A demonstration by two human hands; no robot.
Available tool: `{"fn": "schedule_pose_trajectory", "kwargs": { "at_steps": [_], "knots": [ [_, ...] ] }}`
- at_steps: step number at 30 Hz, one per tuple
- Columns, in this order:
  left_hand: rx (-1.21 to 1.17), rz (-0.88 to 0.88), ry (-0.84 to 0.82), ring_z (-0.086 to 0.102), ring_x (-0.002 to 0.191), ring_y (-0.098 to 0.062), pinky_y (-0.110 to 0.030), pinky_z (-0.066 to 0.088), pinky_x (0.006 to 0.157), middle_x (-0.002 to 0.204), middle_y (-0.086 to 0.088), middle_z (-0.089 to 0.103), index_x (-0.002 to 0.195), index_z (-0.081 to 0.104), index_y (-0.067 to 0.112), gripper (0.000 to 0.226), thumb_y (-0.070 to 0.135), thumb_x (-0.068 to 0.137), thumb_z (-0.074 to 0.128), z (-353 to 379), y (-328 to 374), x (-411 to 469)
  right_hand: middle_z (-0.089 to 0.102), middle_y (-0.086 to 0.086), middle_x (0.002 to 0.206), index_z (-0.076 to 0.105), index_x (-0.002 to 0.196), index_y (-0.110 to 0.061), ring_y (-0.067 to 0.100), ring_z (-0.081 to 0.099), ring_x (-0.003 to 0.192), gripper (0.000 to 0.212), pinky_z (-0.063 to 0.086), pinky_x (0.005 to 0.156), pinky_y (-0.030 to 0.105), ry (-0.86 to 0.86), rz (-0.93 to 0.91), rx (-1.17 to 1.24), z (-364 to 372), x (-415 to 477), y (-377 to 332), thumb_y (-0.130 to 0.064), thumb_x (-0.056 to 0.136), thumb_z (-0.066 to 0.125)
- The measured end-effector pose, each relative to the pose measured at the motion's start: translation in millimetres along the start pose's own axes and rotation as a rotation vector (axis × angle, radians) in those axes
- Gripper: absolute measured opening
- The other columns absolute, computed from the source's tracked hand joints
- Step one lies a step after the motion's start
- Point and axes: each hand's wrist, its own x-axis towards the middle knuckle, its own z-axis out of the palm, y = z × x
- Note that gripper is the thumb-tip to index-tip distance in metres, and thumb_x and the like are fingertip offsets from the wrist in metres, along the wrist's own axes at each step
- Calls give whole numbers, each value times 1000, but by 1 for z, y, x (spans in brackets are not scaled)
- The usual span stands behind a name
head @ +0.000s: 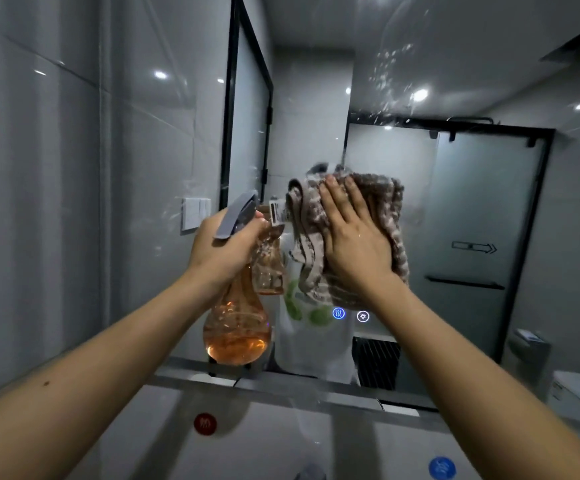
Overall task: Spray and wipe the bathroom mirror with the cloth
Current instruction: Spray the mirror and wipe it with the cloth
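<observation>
The bathroom mirror point(454, 81) fills the wall ahead, with spray droplets on its upper part. My right hand point(354, 237) lies flat with straight fingers on a brown-and-white cloth point(385, 202), pressing it against the glass at mid height. Just left of it, my left hand point(226, 244) grips the neck of an orange see-through spray bottle point(236, 330) with a grey trigger head. The bottle hangs close to the mirror, and its reflection shows beside it.
Two lit touch icons point(350, 314) glow on the mirror below the cloth. A grey shelf ledge point(316, 386) runs under the mirror, above a white basin point(247, 445) with red and blue tap marks. A tiled wall with a switch plate point(195, 213) stands at left.
</observation>
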Motion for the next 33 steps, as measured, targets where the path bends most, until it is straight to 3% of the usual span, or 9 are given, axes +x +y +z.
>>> {"fn": "schedule_pose_trajectory", "kwargs": {
  "at_steps": [4, 6, 8, 12, 16, 20, 29, 33],
  "knots": [
    [44, 13, -27, 56, 75, -20, -31, 43, 68, 74, -4, 61, 75, 61, 15, 9, 19, 83, 60, 10, -8, -12, 25, 2, 150, 27, 143, -13, 16, 9, 139, 55, -2, 112, 24, -119, -9, -72, 5, -56, 34, -33, 91, 28],
    [32, 6, -58, 59, 77, -23, -35, 47, 73, 76, -6, 63, 74, 61, 18, 9, 17, 83, 61, 17, -11, -16, 33, 4, 148, 31, 141, -13, 18, 15, 137, 57, 5, 112, 30, -107, 38, -139, -5, -77, 63, -32, 88, 30],
    [-2, 1, -96, 61, 78, -24, -39, 50, 77, 78, -8, 66, 76, 63, 17, 6, 17, 82, 62, 26, -10, -18, 29, 1, 149, 29, 141, -14, 18, 16, 136, 59, 16, 110, 38, -95, 139, -169, -16, -92, 85, -34, 86, 29],
    [-36, 14, -126, 65, 86, -30, -44, 51, 79, 87, -15, 70, 86, 66, 10, 32, 36, 68, 61, 52, -4, -18, 18, -3, 149, 23, 143, -15, 17, 10, 137, 63, 20, 106, 47, -121, 177, -144, -20, -98, 93, -36, 84, 29],
    [-110, 12, -167, 60, 76, -19, -34, 47, 73, 86, -11, 69, 87, 65, 7, 29, 31, 70, 63, 76, 6, -22, 9, -4, 150, 9, 143, -18, 15, 2, 139, 64, 12, 107, 45, -110, 191, -113, -17, -97, 90, -37, 85, 27],
    [-79, 62, -247, 51, 72, -17, -29, 39, 67, 78, -12, 58, 84, 59, 0, 19, 19, 81, 63, 93, 12, -33, 7, -7, 150, 12, 145, -19, 10, -2, 139, 63, 11, 108, 41, -127, 180, -124, -23, -98, 91, -39, 86, 24],
    [-54, 31, -261, 55, 74, -18, -34, 47, 71, 78, -7, 61, 86, 62, 3, 19, 20, 78, 65, 102, 9, -39, 10, -7, 150, 10, 143, -18, 12, 5, 139, 60, 21, 108, 44, -156, 154, -195, -32, -110, 110, -38, 88, 22],
    [15, -57, -198, 63, 78, -28, -37, 53, 77, 68, -3, 65, 66, 61, 17, 10, 27, 63, 61, 110, -3, -40, 7, -8, 150, 8, 143, -19, 11, 2, 139, 60, 18, 109, 43, -156, 163, -181, -32, -113, 111, -38, 88, 20]
  ]
}}
